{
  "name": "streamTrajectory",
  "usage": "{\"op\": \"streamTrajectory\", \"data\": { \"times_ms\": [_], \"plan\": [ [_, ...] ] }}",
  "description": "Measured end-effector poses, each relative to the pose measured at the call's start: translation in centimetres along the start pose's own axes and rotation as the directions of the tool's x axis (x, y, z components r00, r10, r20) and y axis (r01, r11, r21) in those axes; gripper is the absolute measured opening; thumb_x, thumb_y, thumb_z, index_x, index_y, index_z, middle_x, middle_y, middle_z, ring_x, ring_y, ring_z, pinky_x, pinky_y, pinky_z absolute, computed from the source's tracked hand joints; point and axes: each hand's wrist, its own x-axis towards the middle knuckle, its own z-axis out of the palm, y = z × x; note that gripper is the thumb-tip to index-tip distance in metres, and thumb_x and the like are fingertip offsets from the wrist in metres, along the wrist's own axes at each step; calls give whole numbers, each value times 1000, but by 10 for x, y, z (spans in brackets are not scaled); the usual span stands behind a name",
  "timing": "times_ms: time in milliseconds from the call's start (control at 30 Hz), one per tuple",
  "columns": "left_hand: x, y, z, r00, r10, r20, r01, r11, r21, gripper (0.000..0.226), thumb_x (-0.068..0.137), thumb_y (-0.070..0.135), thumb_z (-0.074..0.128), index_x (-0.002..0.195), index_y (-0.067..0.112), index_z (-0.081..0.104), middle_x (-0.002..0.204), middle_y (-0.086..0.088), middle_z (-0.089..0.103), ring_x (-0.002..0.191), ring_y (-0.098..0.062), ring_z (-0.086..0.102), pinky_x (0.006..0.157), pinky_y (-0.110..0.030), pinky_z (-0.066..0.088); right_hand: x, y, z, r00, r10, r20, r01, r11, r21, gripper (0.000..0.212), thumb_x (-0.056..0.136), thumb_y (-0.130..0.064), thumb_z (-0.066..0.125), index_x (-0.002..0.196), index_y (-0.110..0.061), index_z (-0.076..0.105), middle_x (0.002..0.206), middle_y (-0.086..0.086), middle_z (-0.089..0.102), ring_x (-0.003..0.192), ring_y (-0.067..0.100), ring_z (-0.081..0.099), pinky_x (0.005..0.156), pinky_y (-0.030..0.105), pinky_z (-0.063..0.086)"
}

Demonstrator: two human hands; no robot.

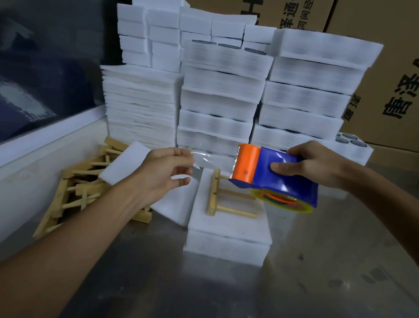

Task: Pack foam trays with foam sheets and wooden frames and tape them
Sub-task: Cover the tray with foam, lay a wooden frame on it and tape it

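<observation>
My right hand [310, 163] grips a blue and orange tape dispenser [276, 176] held above the table. A strip of clear tape [211, 160] runs from its orange end to my left hand [166, 171], which pinches the strip's free end. Below them a white foam tray [229, 231] lies on the steel table, covered by a foam sheet, with a wooden frame [226, 201] lying on top. Part of the frame is hidden behind the dispenser.
Tall stacks of foam trays and sheets [223, 93] stand behind. A heap of wooden frames [80, 186] lies at the left with a loose foam sheet [124, 165] over it. Cardboard boxes [404, 65] line the back. Steel tabletop [209, 307] stretches toward me.
</observation>
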Motion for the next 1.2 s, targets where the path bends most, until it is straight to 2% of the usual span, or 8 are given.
{"op": "streamTrajectory", "data": {
  "times_ms": [167,300,467,667,800,967,1100,1200],
  "plan": [
    [6,-12,-11,999,-28,-15,28,999,16,12,87,14,72,96,7,71,77,-2,71,67,-16,66,63,-29,56,13,-3,-5,999,39,-4,-39,999,3,39,83,-51,72,84,-12,77,82,8,75,76,24,69,69,33,50],
    [11,-21,-14,1000,-20,-10,20,999,51,9,91,14,67,94,8,72,78,-2,72,67,-17,66,62,-29,55,21,-3,-1,999,44,-31,-46,997,-55,50,80,-64,67,78,-15,76,76,7,74,74,26,70,70,38,52],
    [17,-34,-14,999,-30,-30,35,987,156,20,98,17,55,85,8,68,72,-1,72,66,-16,66,73,-32,49,32,-8,6,997,64,-46,-70,989,-132,69,71,-81,60,76,-15,78,72,5,74,70,22,70,67,36,54],
    [24,-47,-7,971,-153,-186,140,987,-79,21,92,11,54,73,6,61,62,-5,63,57,-21,60,58,-31,48,48,-15,11,997,79,5,-76,981,-176,72,64,-85,59,76,-16,78,70,3,73,71,20,70,63,32,52],
    [25,-59,-2,939,-213,-270,161,966,-203,14,88,9,54,79,3,64,73,-8,69,69,-25,69,69,-35,56,58,-15,15,994,101,43,-88,968,-237,76,58,-88,58,78,-18,77,75,3,74,74,21,70,73,37,56],
    [28,-69,2,927,-193,-322,128,969,-212,21,90,8,46,80,5,64,86,-8,72,82,-23,72,86,-37,53,65,-18,16,992,110,62,-87,952,-293,92,36,-95,52,78,-17,77,77,4,74,75,22,71,79,42,59],
    [29,-74,4,905,-138,-402,92,987,-131,25,93,9,46,75,5,62,65,-8,59,62,-21,62,72,-35,57,70,-17,18,992,111,66,-84,943,-321,94,33,-96,52,78,-17,77,77,3,74,73,21,71,78,42,59],
    [29,-78,3,909,-85,-408,45,993,-106,29,99,14,44,76,7,60,55,-4,50,57,-19,52,64,-31,56,72,-16,20,992,110,67,-82,940,-332,94,33,-96,51,76,-17,77,75,3,74,72,21,71,75,41,59]
  ]
}}
